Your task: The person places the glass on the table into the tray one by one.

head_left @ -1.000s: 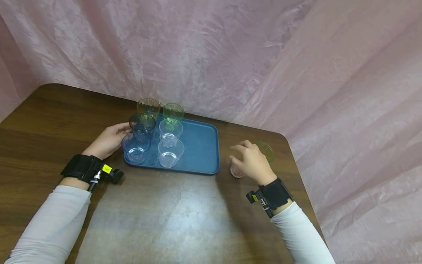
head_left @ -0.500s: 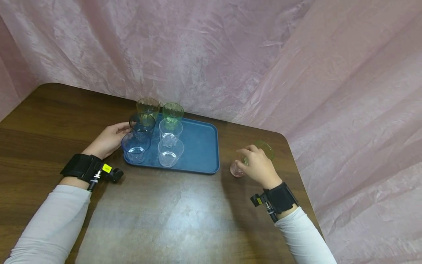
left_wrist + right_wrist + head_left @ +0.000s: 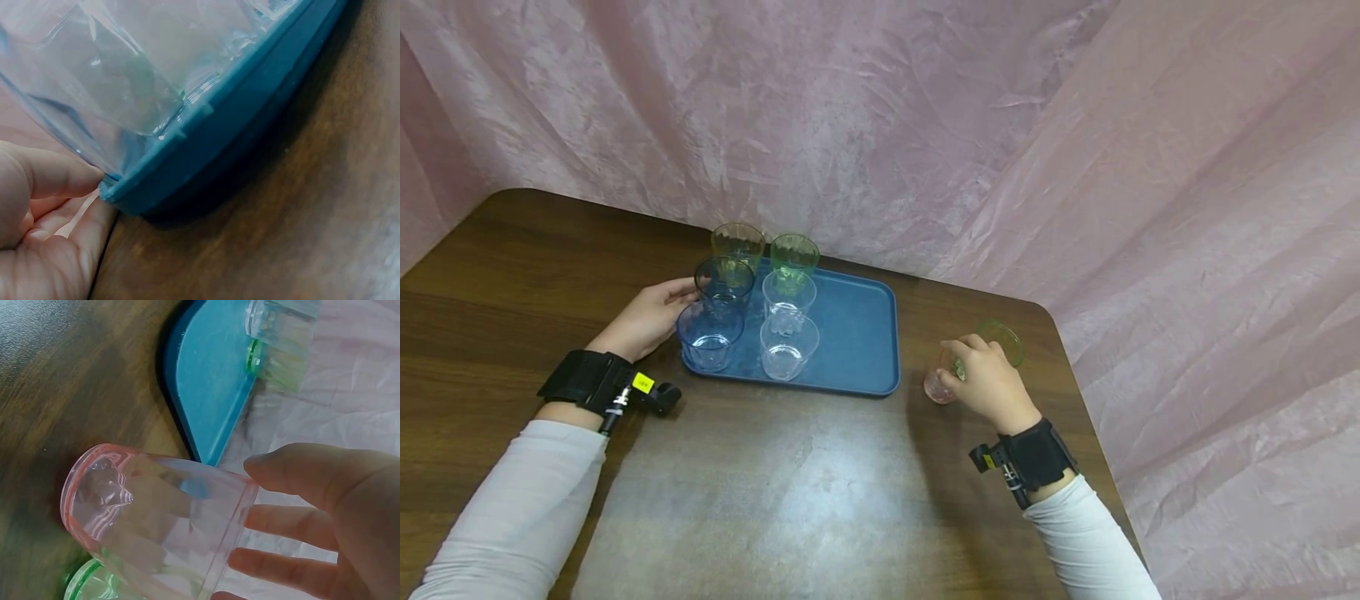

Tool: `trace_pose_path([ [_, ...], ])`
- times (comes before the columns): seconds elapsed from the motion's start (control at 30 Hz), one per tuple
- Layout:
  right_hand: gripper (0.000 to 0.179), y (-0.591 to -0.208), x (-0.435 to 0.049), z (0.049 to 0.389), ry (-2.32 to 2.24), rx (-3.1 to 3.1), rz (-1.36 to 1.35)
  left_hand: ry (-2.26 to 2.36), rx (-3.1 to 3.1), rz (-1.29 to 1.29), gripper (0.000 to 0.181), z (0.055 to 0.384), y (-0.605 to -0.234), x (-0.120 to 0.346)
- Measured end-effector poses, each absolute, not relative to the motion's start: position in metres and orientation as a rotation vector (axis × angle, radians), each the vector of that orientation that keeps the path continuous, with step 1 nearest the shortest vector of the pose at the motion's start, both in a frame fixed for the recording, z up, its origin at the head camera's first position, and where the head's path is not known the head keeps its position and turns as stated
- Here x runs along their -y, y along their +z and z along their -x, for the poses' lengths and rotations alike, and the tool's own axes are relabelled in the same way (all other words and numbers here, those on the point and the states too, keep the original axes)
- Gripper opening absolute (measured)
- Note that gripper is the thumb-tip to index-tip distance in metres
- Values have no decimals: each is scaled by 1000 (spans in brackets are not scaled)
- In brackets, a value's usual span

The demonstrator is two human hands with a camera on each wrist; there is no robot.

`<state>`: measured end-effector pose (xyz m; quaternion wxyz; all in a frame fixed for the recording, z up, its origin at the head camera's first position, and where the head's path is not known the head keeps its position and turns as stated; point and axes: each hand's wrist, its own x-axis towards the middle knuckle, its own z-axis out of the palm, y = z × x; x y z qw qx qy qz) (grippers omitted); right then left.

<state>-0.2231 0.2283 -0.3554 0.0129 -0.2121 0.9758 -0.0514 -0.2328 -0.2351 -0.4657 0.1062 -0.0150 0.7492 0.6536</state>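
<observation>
At the left end of the blue tray (image 3: 857, 333), my left hand (image 3: 643, 321) pinches the rim, the thumb (image 3: 62, 175) above and the other fingers lower down. My right hand (image 3: 992, 383) holds a pink clear cup (image 3: 162, 512) by its upper rim from above, thumb on one side and fingers on the other. The pink cup stands upright on the table, right of the tray. Behind my right hand is a yellow-green cup (image 3: 1013, 343), partly hidden by it. Nearest my left hand on the tray are a dark cup (image 3: 724, 279) and a blue cup (image 3: 709, 354).
Also on the tray are an amber cup (image 3: 737, 242), a green cup (image 3: 795, 252) and two colourless cups, one nearer (image 3: 788, 346) and one farther (image 3: 788, 290). The wooden table (image 3: 760, 500) ends at a pink curtain (image 3: 850, 125) behind and to the right.
My right hand has moved slightly right and down, and its thumb and fingers have come around the pink cup's rim. The left hand and the tray have stayed put.
</observation>
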Motion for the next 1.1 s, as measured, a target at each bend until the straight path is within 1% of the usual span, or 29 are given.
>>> trace_pose_path([
  [0.27,47,-358,-228,223,-171,-3048,674,1910,-2200,66,50,231,-463,234],
  [0.57,39,-360,-227,224,-205,-3070,736,1942,-2194,49,49,232,-467,235],
  [1.1,40,-361,-219,223,-211,-3086,778,1933,-2193,61,49,233,-465,235],
])
